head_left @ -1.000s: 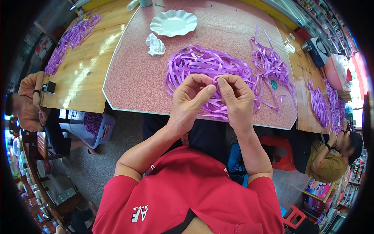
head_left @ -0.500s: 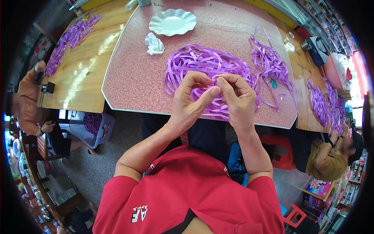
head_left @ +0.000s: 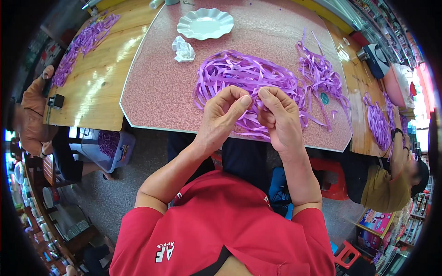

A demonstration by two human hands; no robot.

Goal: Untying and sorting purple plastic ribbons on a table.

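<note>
Hands [head_left: 251, 115] closer; glossy purple ribbon [head_left: 244, 76]

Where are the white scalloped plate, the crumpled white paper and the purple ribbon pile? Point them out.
white scalloped plate [head_left: 205, 23], head view, its centre.
crumpled white paper [head_left: 183, 49], head view, its middle.
purple ribbon pile [head_left: 239, 73], head view, upper middle.

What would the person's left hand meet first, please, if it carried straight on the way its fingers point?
Most likely the right hand: the left hand points its fingertips rightward at it, nearly touching, above the heap of purple ribbon strips. Depth is unclear.

Purple ribbons [head_left: 248, 76] on a pink speckled table [head_left: 156, 92]; white scalloped plate [head_left: 205, 23]; red shirt [head_left: 221, 230]; wooden table [head_left: 92, 92] upper left.
</note>
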